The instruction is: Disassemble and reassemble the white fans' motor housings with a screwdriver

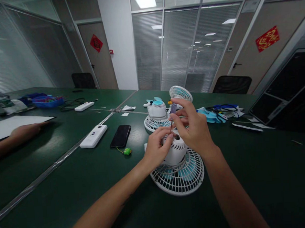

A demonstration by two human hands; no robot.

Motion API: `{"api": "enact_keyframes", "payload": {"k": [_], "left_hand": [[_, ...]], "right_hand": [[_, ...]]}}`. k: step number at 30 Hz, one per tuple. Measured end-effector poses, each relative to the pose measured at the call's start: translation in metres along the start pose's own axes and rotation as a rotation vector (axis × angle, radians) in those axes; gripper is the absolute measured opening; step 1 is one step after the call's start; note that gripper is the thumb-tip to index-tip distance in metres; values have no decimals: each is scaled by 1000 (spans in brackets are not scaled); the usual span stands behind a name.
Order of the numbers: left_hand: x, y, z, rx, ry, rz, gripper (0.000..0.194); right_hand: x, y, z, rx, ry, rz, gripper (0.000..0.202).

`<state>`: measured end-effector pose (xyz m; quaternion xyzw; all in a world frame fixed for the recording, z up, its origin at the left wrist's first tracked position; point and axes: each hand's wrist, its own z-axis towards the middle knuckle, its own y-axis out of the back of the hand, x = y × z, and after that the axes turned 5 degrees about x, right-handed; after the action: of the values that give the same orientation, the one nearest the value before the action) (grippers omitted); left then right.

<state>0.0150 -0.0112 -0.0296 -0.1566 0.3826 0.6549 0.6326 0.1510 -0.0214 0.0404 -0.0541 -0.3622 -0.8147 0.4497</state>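
Observation:
A small white fan (177,152) lies face down on the green table, its round grille (181,188) underneath and light blue blades showing through the slots. My right hand (194,128) grips a screwdriver (173,108) by its translucent purple handle, shaft pointing down at the top of the motor housing. Against that housing rests my left hand (157,145), thumb and forefinger closed together around the screwdriver's tip. What lies between those fingertips is hidden. Just beyond stands a second fan body (157,110), also face down, with light blue blades on top.
A third fan (181,92) stands farther back. On the left lie a black phone (120,136) with a green charm (127,151), a white power bank (94,136) and another power bank (84,106). Blue plastic wrappings (212,115) lie right. Another person's hand (29,131) rests by a white board.

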Motion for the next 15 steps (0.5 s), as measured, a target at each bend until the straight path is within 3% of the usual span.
{"api": "enact_keyframes", "payload": {"k": [5,9,12,15], "left_hand": [[-2,0,0,-5,11,-11,18],[-3,2,0,6,28,-13,20],[-3,3,0,8,43,-10,20],[-2,2,-1,7,52,-8,20]], "right_hand": [[-2,0,-2,-112,9,21,36],[1,5,-2,-332,16,118,33],[2,19,0,-541,1,258,31],[-3,43,-3,-627,-91,369,35]]}}
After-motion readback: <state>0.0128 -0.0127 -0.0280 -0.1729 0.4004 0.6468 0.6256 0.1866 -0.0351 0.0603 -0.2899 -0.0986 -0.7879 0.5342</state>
